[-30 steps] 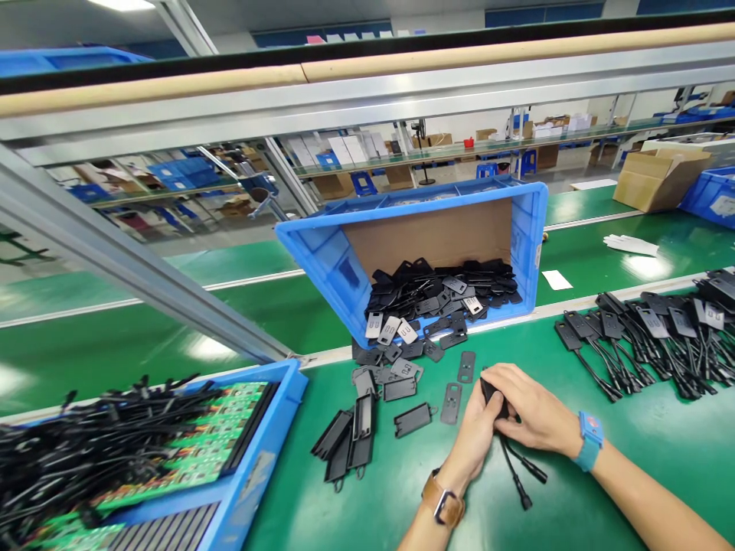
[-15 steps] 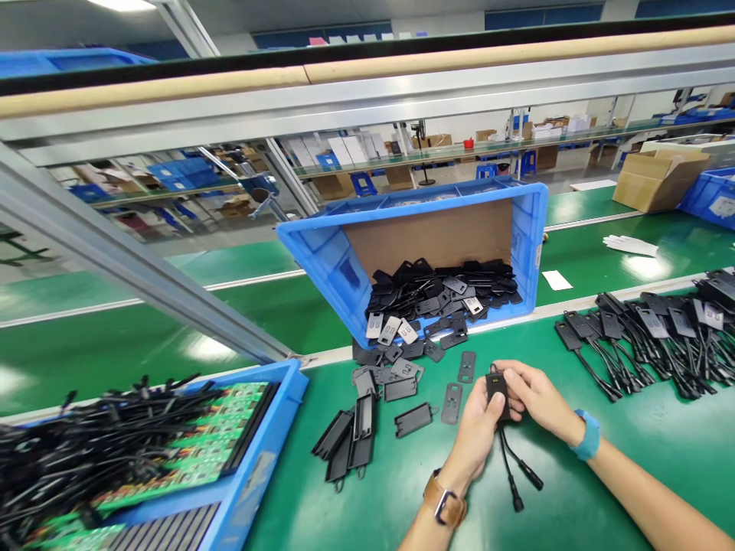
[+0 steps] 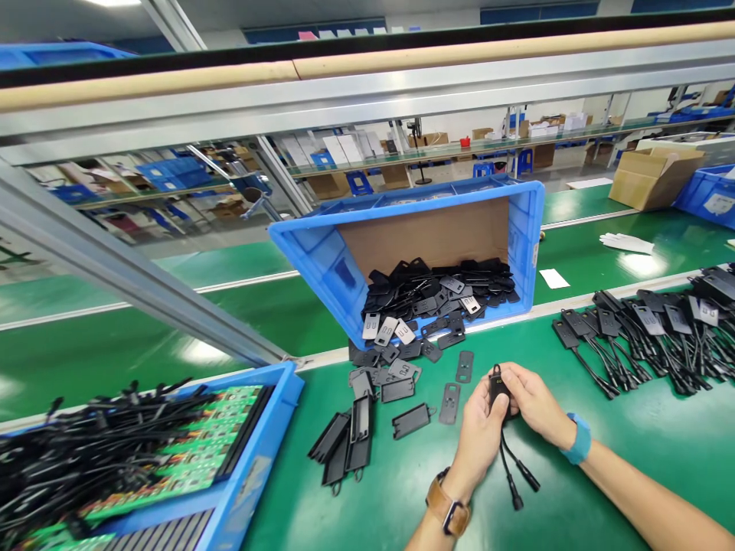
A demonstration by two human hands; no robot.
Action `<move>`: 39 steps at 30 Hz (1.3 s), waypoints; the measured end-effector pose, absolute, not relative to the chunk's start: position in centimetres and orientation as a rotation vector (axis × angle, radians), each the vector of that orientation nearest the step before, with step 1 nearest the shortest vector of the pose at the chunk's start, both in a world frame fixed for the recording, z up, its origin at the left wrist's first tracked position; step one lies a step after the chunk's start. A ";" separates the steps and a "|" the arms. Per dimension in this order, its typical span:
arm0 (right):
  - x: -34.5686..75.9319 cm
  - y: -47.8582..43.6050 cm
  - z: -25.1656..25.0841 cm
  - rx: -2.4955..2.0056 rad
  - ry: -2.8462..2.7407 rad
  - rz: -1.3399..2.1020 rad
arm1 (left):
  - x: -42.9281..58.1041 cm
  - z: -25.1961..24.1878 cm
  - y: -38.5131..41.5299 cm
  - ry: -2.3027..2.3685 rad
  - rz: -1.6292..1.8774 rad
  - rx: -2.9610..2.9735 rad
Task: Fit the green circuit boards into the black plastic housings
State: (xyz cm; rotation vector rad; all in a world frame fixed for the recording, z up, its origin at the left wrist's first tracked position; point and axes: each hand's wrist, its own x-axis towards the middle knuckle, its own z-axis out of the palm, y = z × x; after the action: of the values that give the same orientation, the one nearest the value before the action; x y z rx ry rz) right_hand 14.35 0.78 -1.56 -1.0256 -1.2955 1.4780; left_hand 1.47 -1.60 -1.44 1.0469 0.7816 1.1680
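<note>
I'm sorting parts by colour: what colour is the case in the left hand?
The case is black, best seen in the head view.

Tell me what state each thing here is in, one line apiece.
black cabled case, gripped in left hand, right hand against it
two cable connectors, dangling, unplugged
blue bin, tipped on its side, black parts at its mouth
blue tray, loaded with circuit boards and cables
lone black case shell, hollow side up
cardboard box, flaps open
white glove, lying flat, unworn
</note>
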 end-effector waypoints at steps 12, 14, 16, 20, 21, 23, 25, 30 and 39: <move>14.2 1.1 -1.4 -0.957 -0.977 1.607 | 1.5 -1.9 -1.9 1.157 1.104 1.297; 14.0 1.0 -1.4 -0.934 -1.031 1.625 | 1.5 -1.6 -1.8 1.126 1.106 1.291; 14.0 1.0 -1.4 -0.915 -1.100 1.626 | 1.3 -1.2 -1.7 1.074 1.084 1.299; 15.8 2.2 -1.0 -1.006 -1.127 1.481 | 0.3 -0.9 -1.2 1.138 1.081 1.373; 16.7 2.8 -1.0 -1.065 -1.122 1.430 | -0.1 -0.9 -1.0 1.206 1.103 1.410; 19.0 4.1 -1.4 -1.252 -1.157 1.289 | -1.0 -0.9 -0.5 1.377 1.153 1.496; 21.4 5.4 -2.3 -1.498 -1.268 1.040 | -2.1 -1.0 0.0 1.549 1.186 1.592; 24.4 6.6 -4.1 -1.976 -1.620 0.345 | -4.6 -0.6 0.8 1.902 1.172 1.919; 22.1 5.3 -2.9 -1.733 -1.840 -0.156 | -10.0 0.0 1.4 2.635 0.438 1.882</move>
State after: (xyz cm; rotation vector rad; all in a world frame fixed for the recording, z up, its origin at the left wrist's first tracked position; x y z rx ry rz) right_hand 22.15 5.27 -2.87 -1.7334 -1.8401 -0.1558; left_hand -9.98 1.45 0.01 1.8824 2.6351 0.4377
